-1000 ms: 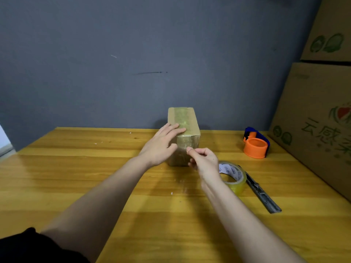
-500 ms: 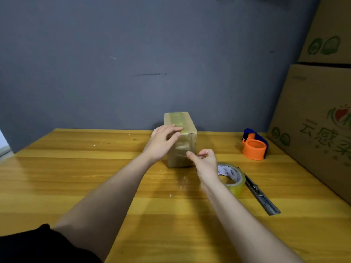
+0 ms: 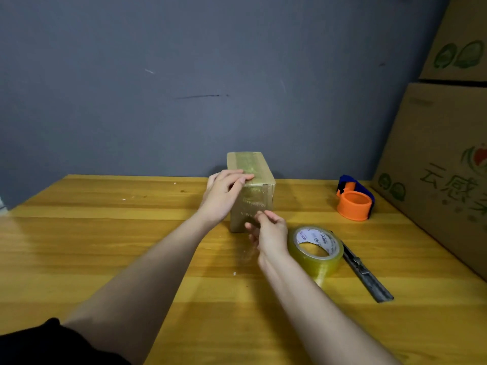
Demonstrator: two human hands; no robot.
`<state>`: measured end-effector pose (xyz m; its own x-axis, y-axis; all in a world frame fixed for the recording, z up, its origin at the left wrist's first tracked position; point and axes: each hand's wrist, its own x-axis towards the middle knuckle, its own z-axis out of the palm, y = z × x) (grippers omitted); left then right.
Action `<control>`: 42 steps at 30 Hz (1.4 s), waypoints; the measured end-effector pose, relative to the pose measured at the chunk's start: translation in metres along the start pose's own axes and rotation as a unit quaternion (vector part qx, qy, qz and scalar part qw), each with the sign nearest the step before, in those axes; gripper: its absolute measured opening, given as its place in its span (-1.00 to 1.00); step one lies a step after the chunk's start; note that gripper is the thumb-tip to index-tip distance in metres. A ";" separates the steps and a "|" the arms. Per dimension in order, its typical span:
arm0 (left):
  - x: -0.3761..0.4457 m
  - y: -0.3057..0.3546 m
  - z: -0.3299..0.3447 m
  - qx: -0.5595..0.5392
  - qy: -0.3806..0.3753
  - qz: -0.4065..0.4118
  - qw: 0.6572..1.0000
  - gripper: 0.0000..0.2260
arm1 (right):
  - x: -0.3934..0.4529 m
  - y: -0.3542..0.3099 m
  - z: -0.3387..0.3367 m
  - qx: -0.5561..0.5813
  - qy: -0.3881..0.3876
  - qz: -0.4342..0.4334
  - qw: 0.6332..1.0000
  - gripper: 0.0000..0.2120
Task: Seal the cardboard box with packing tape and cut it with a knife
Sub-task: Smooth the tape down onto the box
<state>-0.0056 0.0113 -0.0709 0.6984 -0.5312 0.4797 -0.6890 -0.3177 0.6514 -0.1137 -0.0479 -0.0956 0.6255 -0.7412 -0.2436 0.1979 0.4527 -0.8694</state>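
Since 0.5 s ago the right hand has slid lower down the near face of the cardboard box, which stands toward the tabletop's far edge. The tape roll lies just right of that hand, the knife beside it, an orange dispenser nearer the far right corner by stacked cartons. The left hand grips the box's top left edge, fingers curled over it; the right hand pinches the tape end against the box.

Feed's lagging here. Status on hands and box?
Left hand grips cardboard box top edge. Right hand pinches at its taped front. Tape roll, knife idle beside it.
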 end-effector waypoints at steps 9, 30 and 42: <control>0.001 0.003 0.003 -0.006 0.012 -0.009 1.000 -0.71 | 0.007 -0.004 0.012 0.019 0.042 -0.020 0.999 -0.95; -0.001 0.003 0.002 -0.028 0.001 0.011 1.000 -0.73 | 0.000 -0.001 0.001 -0.080 -0.033 -0.127 0.988 -0.89; -0.002 0.005 0.001 -0.048 0.007 0.000 0.999 -0.73 | 0.003 -0.012 -0.004 -0.050 -0.037 -0.097 0.993 -0.80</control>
<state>-0.0100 0.0103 -0.0690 0.7012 -0.5197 0.4881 -0.6683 -0.2405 0.7040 -0.1171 -0.0578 -0.0881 0.6369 -0.7700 -0.0374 0.2478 0.2504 -0.9359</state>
